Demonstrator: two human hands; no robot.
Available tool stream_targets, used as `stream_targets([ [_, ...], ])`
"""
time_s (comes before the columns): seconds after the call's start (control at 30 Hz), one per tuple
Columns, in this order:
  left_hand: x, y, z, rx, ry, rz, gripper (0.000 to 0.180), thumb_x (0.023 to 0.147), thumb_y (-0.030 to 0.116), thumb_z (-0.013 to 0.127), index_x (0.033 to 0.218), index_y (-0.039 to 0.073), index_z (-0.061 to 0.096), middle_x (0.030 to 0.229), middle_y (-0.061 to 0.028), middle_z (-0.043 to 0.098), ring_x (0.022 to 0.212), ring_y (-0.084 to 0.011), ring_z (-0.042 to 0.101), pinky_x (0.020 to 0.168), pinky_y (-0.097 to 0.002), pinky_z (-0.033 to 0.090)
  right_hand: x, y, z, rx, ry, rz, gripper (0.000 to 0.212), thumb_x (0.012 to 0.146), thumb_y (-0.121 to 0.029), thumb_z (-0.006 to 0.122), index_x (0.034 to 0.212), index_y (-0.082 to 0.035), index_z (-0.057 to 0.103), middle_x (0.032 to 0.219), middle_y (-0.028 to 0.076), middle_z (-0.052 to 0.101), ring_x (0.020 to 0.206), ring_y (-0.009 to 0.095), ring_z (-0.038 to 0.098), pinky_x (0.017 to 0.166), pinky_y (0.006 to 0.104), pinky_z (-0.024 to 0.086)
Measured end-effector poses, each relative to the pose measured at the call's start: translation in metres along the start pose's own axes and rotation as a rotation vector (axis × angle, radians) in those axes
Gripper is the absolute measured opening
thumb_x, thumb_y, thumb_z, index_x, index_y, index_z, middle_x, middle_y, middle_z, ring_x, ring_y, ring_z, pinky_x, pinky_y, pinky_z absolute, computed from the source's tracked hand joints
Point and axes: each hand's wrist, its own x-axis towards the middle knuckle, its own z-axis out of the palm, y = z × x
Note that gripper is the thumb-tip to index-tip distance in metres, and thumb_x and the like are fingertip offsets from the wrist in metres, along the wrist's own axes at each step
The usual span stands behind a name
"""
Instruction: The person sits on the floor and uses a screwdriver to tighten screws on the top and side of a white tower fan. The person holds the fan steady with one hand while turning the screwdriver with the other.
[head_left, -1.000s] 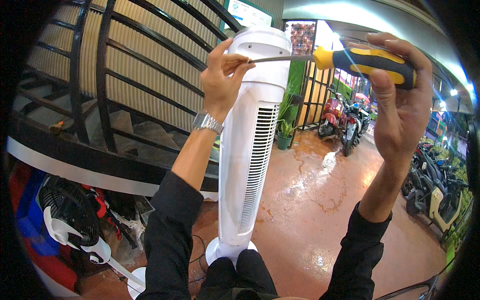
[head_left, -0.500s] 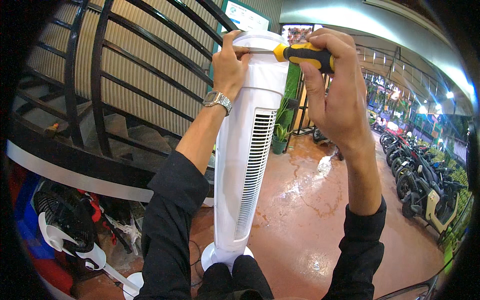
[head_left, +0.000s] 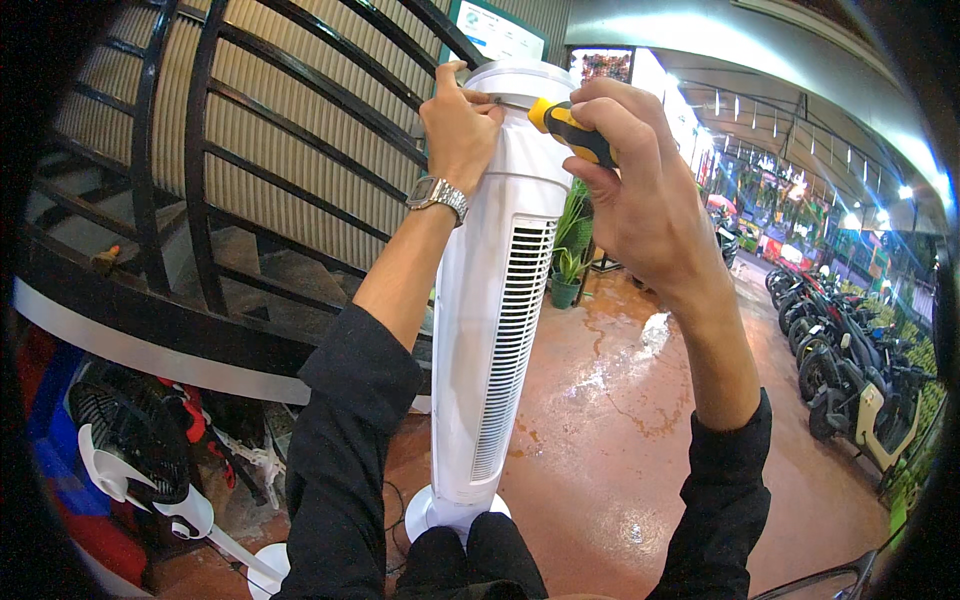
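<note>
At upper centre, your right hand (head_left: pixel 645 190) grips the screwdriver (head_left: pixel 562 124) — your left hand (head_left: pixel 458 140) is pinched closed at its tip, by the fan (head_left: pixel 465 320)

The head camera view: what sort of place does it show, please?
Probably a covered, open-sided forecourt or parking area: parked motorcycles line the right side, a staircase with a black railing stands on the left, and a potted plant sits farther back.

Fingers (head_left: pixel 622 112) around screwdriver (head_left: pixel 577 133), white tower fan (head_left: pixel 468 330)
</note>
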Motion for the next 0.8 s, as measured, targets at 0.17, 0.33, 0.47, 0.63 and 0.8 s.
stream_targets([
  [0.17, 0.001, -0.003, -0.008, -0.035, 0.034, -0.027, 0.058, 0.075, 0.005, 0.075, 0.13, -0.001, 0.055, 0.104, -0.0158, 0.076, 0.096, -0.0287, 0.075, 0.092, -0.0376, 0.057, 0.009, 0.007, -0.008, -0.044, 0.004, -0.008, 0.049, 0.084, -0.002, 0.076, 0.128, -0.007, 0.054, 0.121, 0.017, 0.062, 0.106, 0.035, 0.066, 0.087, 0.0411, 0.057],
  [0.33, 0.034, -0.057, -0.01, 0.173, -0.031, 0.333, 0.069, 0.078, 0.013, 0.072, 0.143, 0.003, 0.053, 0.123, -0.0229, 0.069, 0.114, -0.0351, 0.068, 0.101, -0.0398, 0.053, 0.03, 0.015, -0.009, -0.169, 0.0, -0.116, 0.05, 0.087, -0.004, 0.075, 0.134, -0.007, 0.057, 0.122, 0.017, 0.064, 0.104, 0.032, 0.069, 0.085, 0.0376, 0.058],
  [0.47, 0.042, -0.059, -0.006, 0.098, -0.383, 0.144, 0.068, 0.084, 0.019, 0.075, 0.147, 0.012, 0.052, 0.131, -0.0231, 0.066, 0.119, -0.0368, 0.065, 0.105, -0.0417, 0.05, 0.022, 0.014, 0.004, -0.075, 0.062, 0.033, 0.047, 0.089, -0.004, 0.071, 0.134, -0.008, 0.056, 0.124, 0.018, 0.062, 0.106, 0.034, 0.067, 0.087, 0.04, 0.057],
  [0.63, 0.042, -0.055, -0.014, 0.087, -0.387, 0.15, 0.065, 0.086, 0.021, 0.078, 0.145, 0.011, 0.054, 0.13, -0.0249, 0.066, 0.12, -0.0379, 0.065, 0.103, -0.0435, 0.051, 0.01, 0.012, 0.006, -0.094, 0.152, -0.007, 0.04, 0.08, -0.011, 0.081, 0.116, -0.008, 0.062, 0.116, 0.013, 0.063, 0.094, 0.034, 0.069, 0.077, 0.0406, 0.058],
  [0.8, 0.032, -0.033, -0.018, 0.092, -0.404, 0.08, 0.063, 0.087, 0.021, 0.075, 0.145, 0.009, 0.053, 0.134, -0.0245, 0.063, 0.123, -0.0382, 0.062, 0.106, -0.0439, 0.049, -0.001, 0.012, 0.005, -0.132, 0.184, 0.048, 0.04, 0.08, -0.008, 0.081, 0.115, -0.005, 0.061, 0.117, 0.015, 0.062, 0.096, 0.032, 0.07, 0.077, 0.0404, 0.058],
])
